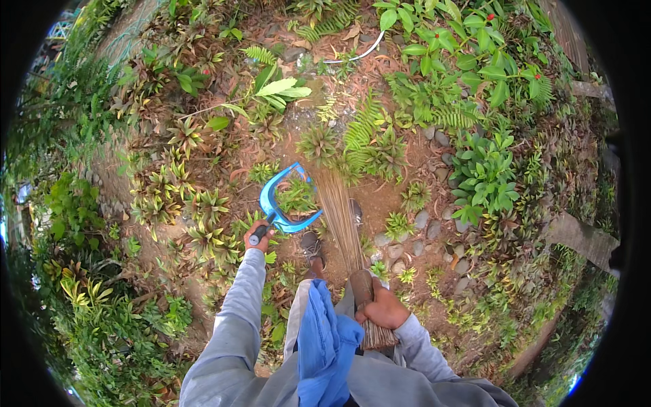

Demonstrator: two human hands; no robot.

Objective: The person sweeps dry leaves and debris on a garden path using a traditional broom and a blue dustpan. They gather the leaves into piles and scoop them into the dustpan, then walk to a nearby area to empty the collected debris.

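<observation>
My left hand [258,236] is closed round the dark handle of a blue plastic dustpan [269,196], whose curved rim frames some green leaves. At the lower middle, my right hand [385,308] grips the bound upper part of a stick broom [339,213]. The broom's long thin bristles fan away from me, and their far ends meet small rosette plants [319,144]. Dustpan and broom lie side by side in the view, the dustpan's open side towards the bristles. A blue cloth [325,346] hangs at my front, between my two arms.
Low plants and dry leaves cover much of the brown soil. Rounded stones [421,219] lie right of my feet. A leafy shrub [485,175] grows beyond them. A cut leafy branch [277,90] and a white curved strip [368,50] lie farther ahead. Concrete pieces [585,241] edge the right side.
</observation>
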